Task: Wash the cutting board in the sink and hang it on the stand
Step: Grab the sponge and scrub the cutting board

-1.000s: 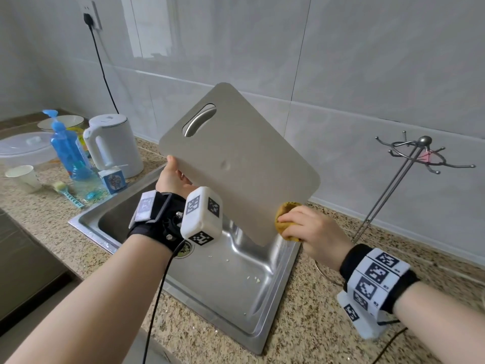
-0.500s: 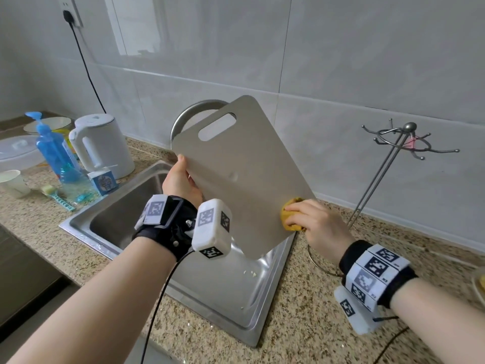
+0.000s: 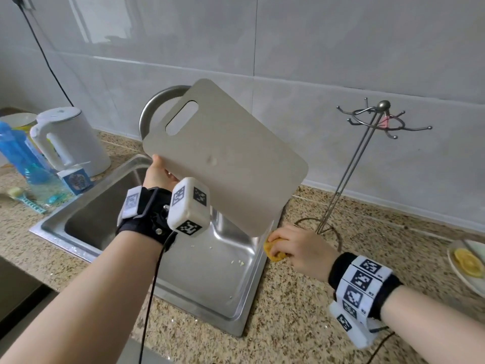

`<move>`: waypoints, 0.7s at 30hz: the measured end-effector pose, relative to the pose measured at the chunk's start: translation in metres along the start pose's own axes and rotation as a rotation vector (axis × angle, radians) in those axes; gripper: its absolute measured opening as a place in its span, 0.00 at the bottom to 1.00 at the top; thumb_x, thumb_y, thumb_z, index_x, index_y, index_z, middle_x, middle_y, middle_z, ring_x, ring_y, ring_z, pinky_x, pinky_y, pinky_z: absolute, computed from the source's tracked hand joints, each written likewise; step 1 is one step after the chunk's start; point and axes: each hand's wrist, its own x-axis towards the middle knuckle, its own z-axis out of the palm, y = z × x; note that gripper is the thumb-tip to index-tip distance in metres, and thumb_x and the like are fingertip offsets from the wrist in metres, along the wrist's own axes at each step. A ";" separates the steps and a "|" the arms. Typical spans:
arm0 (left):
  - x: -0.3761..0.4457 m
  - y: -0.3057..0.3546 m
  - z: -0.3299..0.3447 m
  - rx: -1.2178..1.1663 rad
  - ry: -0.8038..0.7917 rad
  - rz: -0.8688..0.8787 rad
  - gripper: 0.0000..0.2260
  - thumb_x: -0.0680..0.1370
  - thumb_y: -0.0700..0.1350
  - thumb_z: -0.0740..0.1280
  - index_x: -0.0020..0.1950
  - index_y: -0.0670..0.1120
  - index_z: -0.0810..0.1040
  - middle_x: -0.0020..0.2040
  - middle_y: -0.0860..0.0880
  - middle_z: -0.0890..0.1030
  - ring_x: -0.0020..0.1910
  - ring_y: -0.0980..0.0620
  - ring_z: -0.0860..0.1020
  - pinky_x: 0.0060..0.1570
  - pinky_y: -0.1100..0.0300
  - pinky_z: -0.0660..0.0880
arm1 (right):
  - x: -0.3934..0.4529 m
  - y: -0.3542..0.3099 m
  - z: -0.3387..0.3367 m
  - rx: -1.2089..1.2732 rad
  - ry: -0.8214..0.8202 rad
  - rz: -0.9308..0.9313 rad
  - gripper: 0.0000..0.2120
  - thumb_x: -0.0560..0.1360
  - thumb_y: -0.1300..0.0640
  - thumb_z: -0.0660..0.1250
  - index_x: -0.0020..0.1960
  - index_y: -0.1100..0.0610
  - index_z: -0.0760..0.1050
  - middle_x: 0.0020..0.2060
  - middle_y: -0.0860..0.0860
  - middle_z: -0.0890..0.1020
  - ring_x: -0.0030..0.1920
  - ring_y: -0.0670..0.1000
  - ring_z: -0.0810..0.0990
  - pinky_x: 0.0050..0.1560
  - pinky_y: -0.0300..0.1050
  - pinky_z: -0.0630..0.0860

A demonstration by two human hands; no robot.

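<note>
Cutting board (image 3: pixel 231 156): held up tilted at frame centre, above the sink (image 3: pixel 231 298); handle slot toward upper left, lower corner just above the sponge.
Left hand (image 3: pixel 160 174): centre-left of frame; fingers clamped on the board's lower-left edge, thumb on the near face, other fingers hidden behind.
Right hand (image 3: pixel 299 252): lower right of centre, resting at the sink's right rim; fingers curled tight round a yellow sponge (image 3: pixel 274 250), clear of the board.
Sink: stainless, lower centre, set in a speckled countertop (image 3: pixel 288 334); food bits on the basin floor.
Stand (image 3: pixel 351 164): metal hook stand, right of centre on the counter, nothing hanging; near the right hand, apart from the board.
Faucet (image 3: pixel 154 106): curved, partly hidden behind the board's top.
Left edge: white kettle (image 3: pixel 73 143), blue bottle (image 3: pixel 18 151).
Right edge: plate (image 3: pixel 456 271) w/ lemon slice (image 3: pixel 469 262).
Wrists: marker bands on both; cable from the left one.
</note>
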 end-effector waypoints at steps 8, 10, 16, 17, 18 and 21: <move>-0.001 -0.031 0.033 0.030 0.085 0.092 0.13 0.77 0.49 0.63 0.57 0.44 0.78 0.55 0.44 0.81 0.54 0.46 0.80 0.61 0.49 0.74 | -0.036 0.057 0.007 0.137 0.023 0.470 0.18 0.74 0.67 0.59 0.56 0.49 0.76 0.50 0.40 0.76 0.38 0.33 0.73 0.36 0.20 0.68; -0.005 -0.041 0.045 0.148 0.088 0.155 0.05 0.76 0.48 0.65 0.44 0.48 0.79 0.43 0.48 0.82 0.43 0.49 0.80 0.54 0.54 0.77 | -0.049 0.072 0.010 0.201 0.066 0.646 0.20 0.74 0.66 0.60 0.59 0.46 0.74 0.48 0.39 0.73 0.31 0.36 0.72 0.25 0.25 0.67; -0.004 -0.066 0.071 0.370 -0.031 0.189 0.14 0.74 0.49 0.65 0.29 0.53 0.80 0.36 0.53 0.79 0.39 0.54 0.76 0.43 0.61 0.75 | -0.089 0.119 0.009 0.261 0.383 1.024 0.14 0.74 0.65 0.62 0.51 0.50 0.79 0.38 0.48 0.80 0.30 0.56 0.78 0.29 0.48 0.75; -0.002 -0.069 0.074 0.380 -0.041 0.190 0.11 0.75 0.49 0.65 0.32 0.53 0.79 0.38 0.53 0.79 0.41 0.54 0.76 0.44 0.61 0.74 | -0.095 0.128 0.007 0.266 0.434 1.095 0.13 0.73 0.65 0.62 0.50 0.51 0.80 0.38 0.51 0.80 0.31 0.58 0.78 0.32 0.50 0.77; 0.000 -0.072 0.077 0.394 -0.049 0.189 0.09 0.76 0.49 0.65 0.35 0.52 0.78 0.39 0.53 0.79 0.43 0.53 0.76 0.45 0.62 0.74 | -0.101 0.138 0.005 0.271 0.486 1.167 0.12 0.73 0.65 0.62 0.48 0.53 0.80 0.36 0.54 0.81 0.31 0.59 0.78 0.33 0.50 0.76; 0.005 -0.079 0.085 0.430 -0.067 0.182 0.07 0.76 0.48 0.65 0.39 0.52 0.78 0.40 0.52 0.79 0.46 0.51 0.76 0.51 0.58 0.74 | -0.115 0.168 -0.005 0.303 0.637 1.392 0.10 0.72 0.67 0.59 0.44 0.61 0.79 0.33 0.60 0.78 0.31 0.60 0.75 0.33 0.47 0.74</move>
